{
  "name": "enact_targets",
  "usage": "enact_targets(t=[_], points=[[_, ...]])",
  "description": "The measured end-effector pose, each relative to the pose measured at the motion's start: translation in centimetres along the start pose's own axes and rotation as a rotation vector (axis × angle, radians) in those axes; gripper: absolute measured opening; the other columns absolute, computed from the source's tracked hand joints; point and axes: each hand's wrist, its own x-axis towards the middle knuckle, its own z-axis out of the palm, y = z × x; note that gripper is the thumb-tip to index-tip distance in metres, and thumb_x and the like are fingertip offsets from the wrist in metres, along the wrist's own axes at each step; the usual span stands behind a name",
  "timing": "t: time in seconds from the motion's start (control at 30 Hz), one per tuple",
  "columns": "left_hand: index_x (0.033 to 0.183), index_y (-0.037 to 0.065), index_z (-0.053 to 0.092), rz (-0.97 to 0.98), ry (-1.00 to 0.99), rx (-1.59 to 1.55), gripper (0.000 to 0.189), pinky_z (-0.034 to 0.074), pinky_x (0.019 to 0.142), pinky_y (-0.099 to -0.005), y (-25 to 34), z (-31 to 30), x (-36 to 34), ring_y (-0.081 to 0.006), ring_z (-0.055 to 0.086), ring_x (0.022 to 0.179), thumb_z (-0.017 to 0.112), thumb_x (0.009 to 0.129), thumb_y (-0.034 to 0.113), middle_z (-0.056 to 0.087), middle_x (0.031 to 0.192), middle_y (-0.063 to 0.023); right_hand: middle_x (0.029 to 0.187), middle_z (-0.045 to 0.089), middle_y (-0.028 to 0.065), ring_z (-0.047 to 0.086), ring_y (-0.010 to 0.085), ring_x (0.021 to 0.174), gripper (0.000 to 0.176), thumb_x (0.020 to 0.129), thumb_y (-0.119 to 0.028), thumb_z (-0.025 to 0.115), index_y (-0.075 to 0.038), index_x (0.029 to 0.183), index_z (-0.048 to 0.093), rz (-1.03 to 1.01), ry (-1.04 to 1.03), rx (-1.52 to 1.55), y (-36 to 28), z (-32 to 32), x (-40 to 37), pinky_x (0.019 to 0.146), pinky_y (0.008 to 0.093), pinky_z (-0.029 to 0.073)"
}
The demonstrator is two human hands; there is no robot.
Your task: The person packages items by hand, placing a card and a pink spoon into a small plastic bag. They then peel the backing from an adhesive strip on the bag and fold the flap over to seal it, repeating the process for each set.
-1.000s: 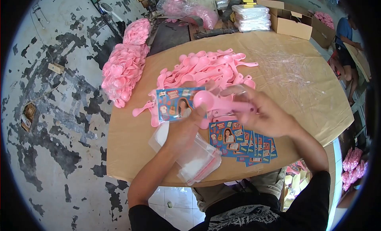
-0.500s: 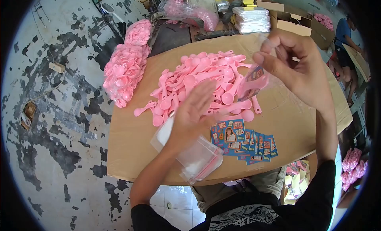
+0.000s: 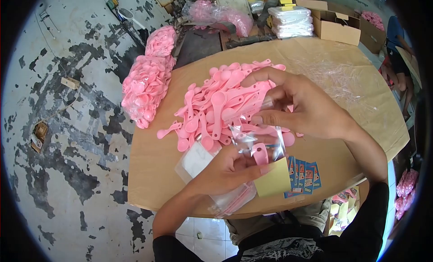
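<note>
My left hand (image 3: 225, 172) is closed on a clear plastic bag (image 3: 280, 147), with its fingers around the lower part. Inside the bag, the holed end of a pink spoon (image 3: 260, 154) shows beside a card's plain yellow side (image 3: 275, 178). Above it, my right hand (image 3: 302, 104) has its thumb and fingers curled on clear plastic at the bag's upper end. Behind both hands lies a heap of loose pink measuring spoons (image 3: 218, 100). Blue printed cards (image 3: 309, 178) are fanned out by the bag. Flat clear bags (image 3: 194, 156) lie partly beneath my left hand.
Bulging bags of pink spoons (image 3: 146, 84) stand at the table's left edge. Thin clear plastic strips (image 3: 338, 79) litter the brown tabletop (image 3: 158, 181) at right. Stacked clear packs (image 3: 291, 21) and cardboard boxes (image 3: 336, 27) stand behind. Another person (image 3: 397, 50) sits at far right.
The bag with the spoon has come down and left, turned so the card's yellow side shows. My left hand has closed on it. My right hand has moved down and left.
</note>
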Motion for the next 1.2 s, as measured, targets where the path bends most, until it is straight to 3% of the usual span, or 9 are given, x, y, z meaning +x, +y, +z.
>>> enact_targets(t=[0.03,0.13,0.23,0.33,0.57,0.67,0.87,1.1,1.2], points=[[0.135,0.0,0.041,0.089,-0.016,0.001,0.041,0.048,0.098,-0.0376,0.4,0.4,0.6,-0.0249,0.058,0.114,0.052,0.096,0.006,0.056,0.125,-0.013,0.081,0.066,0.0118,0.062,0.0223,0.071,0.037,0.09,-0.014,0.062,-0.002,0.123,0.05,0.025,-0.021,0.025,0.1,0.0,0.0,0.066,0.0338,0.049],[0.135,0.0,0.04,-0.045,0.135,-0.16,0.037,0.049,0.097,-0.0395,-0.1,-0.4,0.7,-0.0267,0.059,0.113,0.043,0.102,0.016,0.055,0.127,-0.0154,0.081,0.065,0.0042,0.059,0.012,0.066,0.033,0.083,-0.009,0.07,-0.007,0.114,0.058,-0.109,0.021,-0.247,1.8,0.1,0.1,0.054,0.0256,0.046],[0.132,0.0,0.042,-0.014,0.259,-0.029,0.035,0.054,0.089,-0.0386,-1.1,-0.1,0.8,-0.0268,0.062,0.109,0.036,0.104,0.02,0.056,0.125,-0.0178,0.093,0.064,0.0097,0.062,0.0254,0.091,0.029,0.083,-0.012,0.066,-0.005,0.11,0.061,-0.444,0.251,-0.68,2.7,0.3,0.5,0.076,0.0379,0.05],[0.131,0.001,0.042,-0.047,0.285,0.025,0.034,0.055,0.086,-0.0363,-1.4,-0.1,0.9,-0.0251,0.062,0.108,0.038,0.103,0.019,0.057,0.124,-0.0161,0.094,0.061,0.0076,0.059,0.026,0.095,0.02,0.082,-0.015,0.066,-0.006,0.099,0.065,-0.565,0.241,-0.76,2.8,0.2,0.6,0.081,0.0391,0.05],[0.129,0.003,0.041,-0.017,0.206,0.23,0.028,0.055,0.081,-0.0282,-1.3,-0.2,1.2,-0.015,0.064,0.094,0.036,0.103,0.014,0.059,0.103,-0.007,0.082,0.061,0.0054,0.059,0.0223,0.092,0.013,0.076,-0.018,0.065,-0.006,0.081,0.066,-0.601,0.195,-0.919,4.3,1.9,0.7,0.08,0.0363,0.051],[0.124,0.003,0.044,0.013,0.204,0.358,0.024,0.052,0.069,-0.0255,-1.6,-0.6,1.3,-0.0082,0.061,0.078,0.037,0.103,0.013,0.059,0.087,-0.0039,0.079,0.061,0.0052,0.059,0.0221,0.091,0.013,0.072,-0.018,0.064,-0.005,0.075,0.063,-0.61,0.181,-0.962,4.9,2.3,0.9,0.078,0.0359,0.052],[0.116,0.001,0.049,0.006,0.268,0.426,0.019,0.037,0.053,-0.0254,-2.3,-0.8,1.4,-0.0068,0.041,0.058,0.042,0.1,0.009,0.05,0.068,-0.0023,0.078,0.061,0.0059,0.06,0.0227,0.09,0.014,0.07,-0.017,0.064,-0.004,0.073,0.061,-0.614,0.141,-0.954,5.5,2.3,1.1,0.076,0.0358,0.052],[0.126,0.001,0.047,0.099,0.232,0.559,0.028,0.038,0.055,-0.0244,-3.8,-2.0,1.4,-0.0072,0.043,0.058,0.04,0.101,0.011,0.05,0.067,-0.0038,0.077,0.062,0.008,0.061,0.0245,0.083,0.017,0.069,-0.017,0.067,-0.003,0.075,0.06,-0.556,0.209,-0.897,5.2,2.3,1.0,0.073,0.0361,0.052],[0.137,0.002,0.041,0.192,0.255,0.501,0.036,0.046,0.064,-0.0242,-3.2,-2.2,1.5,-0.0098,0.056,0.071,0.036,0.103,0.015,0.061,0.082,-0.0087,0.078,0.063,0.0067,0.061,0.0218,0.075,0.014,0.072,-0.013,0.066,-0.002,0.078,0.06,-0.456,0.364,-0.662,4.5,1.6,1.1,0.068,0.0337,0.05]])
